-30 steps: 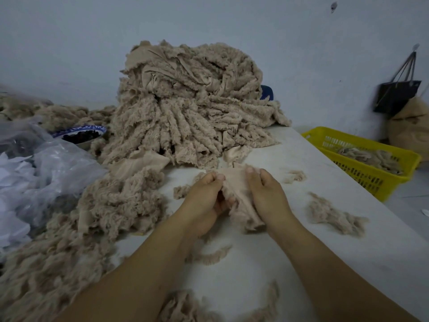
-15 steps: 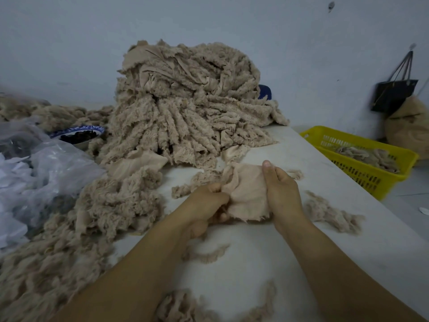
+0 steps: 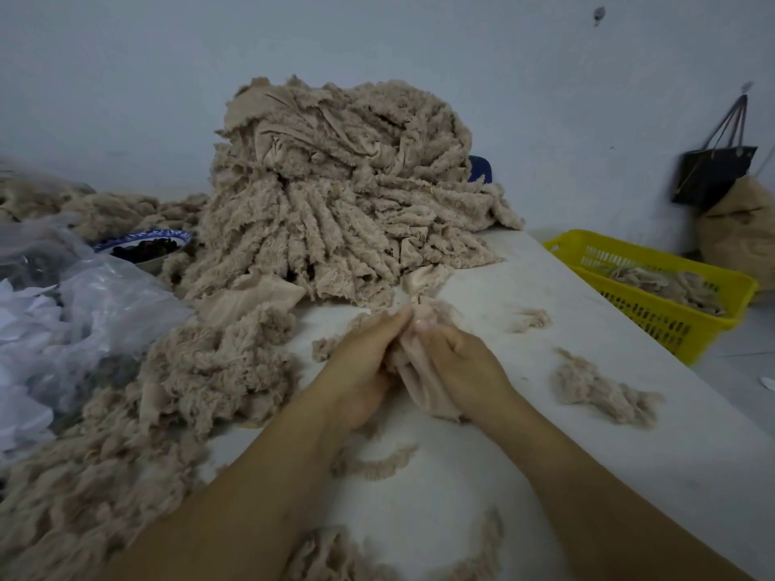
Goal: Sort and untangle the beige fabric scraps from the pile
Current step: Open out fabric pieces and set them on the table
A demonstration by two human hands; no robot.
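Scrap (image 3: pixel 423 383) spread flat half second ago, now bunched narrow. My left hand (image 3: pixel 360 371) and right hand (image 3: pixel 461 362) both pinch it, fingertips meeting on top. Mid-tabletop (image 3: pixel 545 454), just before pile (image 3: pixel 335 195). Piece looks freed; sorting next.

Pale wall (image 3: pixel 126 77) behind a seemingly white table (image 3: pixel 524 392).

Counted it up: there was one big pile (image 3: pixel 335 195) of beige scraps, one yellow basket (image 3: pixel 729 304), one blue-rimmed bowl (image 3: pixel 138 236), one black bag (image 3: pixel 713 178), one tan sack (image 3: pixel 742 232), plus two hands, left hand (image 3: pixel 356 371) and right hand (image 3: pixel 465 362), with one scrap (image 3: pixel 419 383) between them.
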